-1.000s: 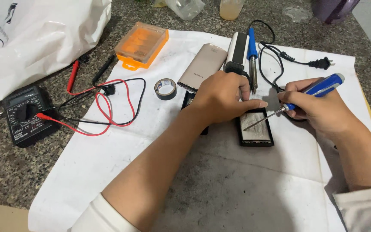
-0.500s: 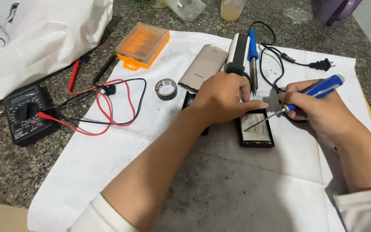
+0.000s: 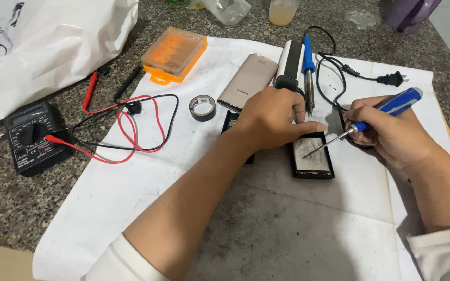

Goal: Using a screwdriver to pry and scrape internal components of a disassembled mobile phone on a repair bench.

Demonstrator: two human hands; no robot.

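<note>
The likeliest slip, to my eye: the screwdriver [image 3: 360,126] tip skids off its spot and gouges the silvery inside of the open black case [image 3: 313,158], since the shaft comes in at a low slant and the tip rests on bare metal w/ little to catch it. The right hand [image 3: 386,132] pinches the blue handle between thumb and fingers, curled tight. The left hand [image 3: 272,117] lies palm down across the case's top edge, thumb stretched flat along it (fingers mostly hidden, so I can't tell how hard it presses); if that hold loosens, the case could slide on the white paper sheet [image 3: 147,192]. The case lies right of the sheet's middle, nearer its right edge, a flat black rectangle, lid off, insides pale and shiny w/ smudges. A soldering iron [image 3: 308,78] lies just beyond the left hand, its cord [image 3: 355,73] running toward the sheet's far right corner; an elbow could snag it. A tape roll [image 3: 202,107] and a multimeter [image 3: 32,135] sit well apart, to the left.
</note>
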